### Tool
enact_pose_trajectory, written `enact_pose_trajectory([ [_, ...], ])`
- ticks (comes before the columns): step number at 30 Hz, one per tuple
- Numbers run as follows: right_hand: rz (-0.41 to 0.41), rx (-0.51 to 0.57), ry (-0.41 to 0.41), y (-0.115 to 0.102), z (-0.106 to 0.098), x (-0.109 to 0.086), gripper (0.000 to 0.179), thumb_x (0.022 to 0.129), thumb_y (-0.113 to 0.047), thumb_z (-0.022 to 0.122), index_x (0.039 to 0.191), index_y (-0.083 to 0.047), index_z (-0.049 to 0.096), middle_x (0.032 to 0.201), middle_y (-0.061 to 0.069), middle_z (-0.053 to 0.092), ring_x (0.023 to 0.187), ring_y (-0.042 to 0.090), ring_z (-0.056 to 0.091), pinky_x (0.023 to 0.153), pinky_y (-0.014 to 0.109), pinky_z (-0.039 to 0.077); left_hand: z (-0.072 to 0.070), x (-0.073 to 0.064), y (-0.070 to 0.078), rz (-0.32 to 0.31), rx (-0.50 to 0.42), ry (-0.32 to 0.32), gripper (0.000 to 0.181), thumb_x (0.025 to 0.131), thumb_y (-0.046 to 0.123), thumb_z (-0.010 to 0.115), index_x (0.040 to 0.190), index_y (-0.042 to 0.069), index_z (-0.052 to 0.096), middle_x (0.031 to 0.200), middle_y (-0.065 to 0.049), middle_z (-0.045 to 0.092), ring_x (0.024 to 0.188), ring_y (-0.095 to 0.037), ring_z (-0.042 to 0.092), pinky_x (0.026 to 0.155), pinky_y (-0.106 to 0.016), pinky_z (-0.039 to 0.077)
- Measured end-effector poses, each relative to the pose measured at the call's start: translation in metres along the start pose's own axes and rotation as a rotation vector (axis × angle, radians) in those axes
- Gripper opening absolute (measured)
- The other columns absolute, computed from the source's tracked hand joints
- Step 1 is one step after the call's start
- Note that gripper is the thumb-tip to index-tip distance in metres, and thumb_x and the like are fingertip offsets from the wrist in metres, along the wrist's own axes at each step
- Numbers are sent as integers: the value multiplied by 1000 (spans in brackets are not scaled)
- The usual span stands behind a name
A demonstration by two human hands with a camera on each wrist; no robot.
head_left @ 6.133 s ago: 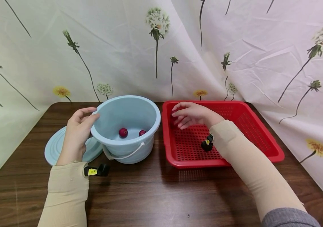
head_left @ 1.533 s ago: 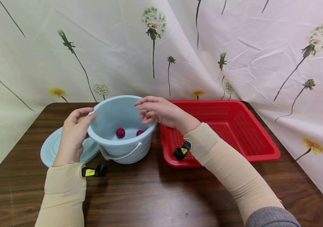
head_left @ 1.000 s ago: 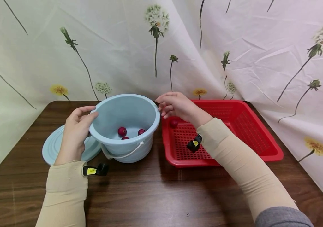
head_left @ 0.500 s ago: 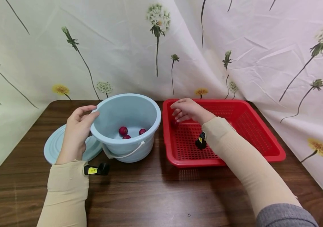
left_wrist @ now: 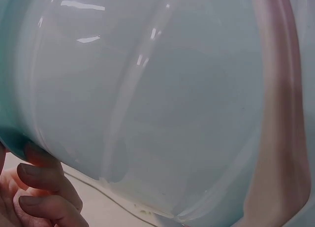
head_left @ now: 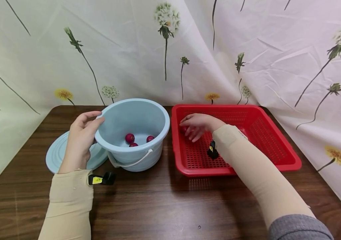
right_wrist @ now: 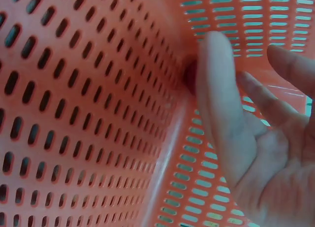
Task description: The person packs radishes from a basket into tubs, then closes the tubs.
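My left hand (head_left: 81, 138) pinches the left rim of a light blue bucket (head_left: 132, 156), thumb at the edge; its curled fingers show below the bucket's rim in the left wrist view. Inside lie dark red round fruits: one fruit (head_left: 129, 138) at the left, another fruit (head_left: 150, 138) at the right and a partly hidden fruit (head_left: 133, 144) in front. My right hand (head_left: 198, 126) reaches down into the left end of a red perforated basket (head_left: 185, 171). In the right wrist view its fingers are spread, and a red fruit (right_wrist: 191, 75) sits in the basket's corner, partly behind the thumb.
A round light blue lid (head_left: 57, 153) lies on the brown wooden table (head_left: 146, 206), partly behind the left hand and bucket. The bucket's white handle (head_left: 134, 164) hangs down its front. A flower-printed cloth (head_left: 122, 50) stands behind the table.
A third fruit now lies in the bucket, where two were before. My right hand has gone from over the bucket rightwards and down into the basket. The left hand stays at the rim.
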State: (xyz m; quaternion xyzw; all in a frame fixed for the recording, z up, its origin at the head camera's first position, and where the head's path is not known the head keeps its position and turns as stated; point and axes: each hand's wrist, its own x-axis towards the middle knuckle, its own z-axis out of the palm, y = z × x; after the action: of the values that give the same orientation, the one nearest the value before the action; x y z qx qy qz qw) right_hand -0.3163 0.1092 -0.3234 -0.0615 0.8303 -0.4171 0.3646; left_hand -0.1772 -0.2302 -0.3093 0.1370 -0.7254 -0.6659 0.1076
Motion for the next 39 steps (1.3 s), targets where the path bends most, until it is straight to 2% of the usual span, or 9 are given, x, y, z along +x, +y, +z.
enact_pose_trajectory([
  [7,63,-28,-69,3,-2,2,41,101,-27,55,138,-12,46,118,24,64,86,31,70,74,43,61,1,0,1,-4,3,1,16,96,29,64,111,29,59,87,15,67,76,-2,64,61,-16,53],
  [11,74,-18,-69,4,-2,2,38,101,-26,54,135,-12,45,118,23,62,89,33,70,75,44,61,1,0,0,-7,12,5,17,96,30,65,112,29,59,87,15,67,76,-2,64,61,-17,52],
  [16,88,10,-59,6,-1,2,29,104,-18,47,132,-10,44,119,25,59,88,35,68,75,46,60,0,1,-1,-6,12,6,17,96,29,65,112,28,59,86,15,67,76,-2,64,61,-17,53],
  [22,67,16,-38,7,0,3,22,107,-13,38,128,-9,43,114,25,58,79,32,68,74,46,61,0,0,-1,4,0,-1,18,96,28,64,112,28,59,86,14,67,75,-2,64,61,-17,53],
  [27,20,5,2,9,4,5,20,106,-12,43,125,-7,43,103,25,59,67,26,70,69,43,61,0,0,-1,2,0,-5,18,96,28,64,112,28,59,87,14,67,75,-2,65,60,-17,53],
  [32,0,-17,9,10,5,6,25,104,-12,48,129,-6,44,102,25,62,65,24,70,67,41,61,0,1,-1,6,8,-7,17,96,29,64,112,28,58,88,14,67,74,-2,65,61,-17,53],
  [36,23,-32,-19,10,4,6,36,102,-13,52,138,-8,45,105,25,65,70,26,72,70,43,61,0,1,-1,12,27,-5,18,97,30,63,114,28,58,89,14,66,76,-2,65,61,-18,54],
  [39,38,-49,-46,10,4,5,39,101,-13,54,139,-7,46,104,23,66,74,27,73,74,43,61,0,0,-1,10,23,-5,19,97,30,63,114,28,58,91,13,66,76,-2,65,61,-18,54],
])
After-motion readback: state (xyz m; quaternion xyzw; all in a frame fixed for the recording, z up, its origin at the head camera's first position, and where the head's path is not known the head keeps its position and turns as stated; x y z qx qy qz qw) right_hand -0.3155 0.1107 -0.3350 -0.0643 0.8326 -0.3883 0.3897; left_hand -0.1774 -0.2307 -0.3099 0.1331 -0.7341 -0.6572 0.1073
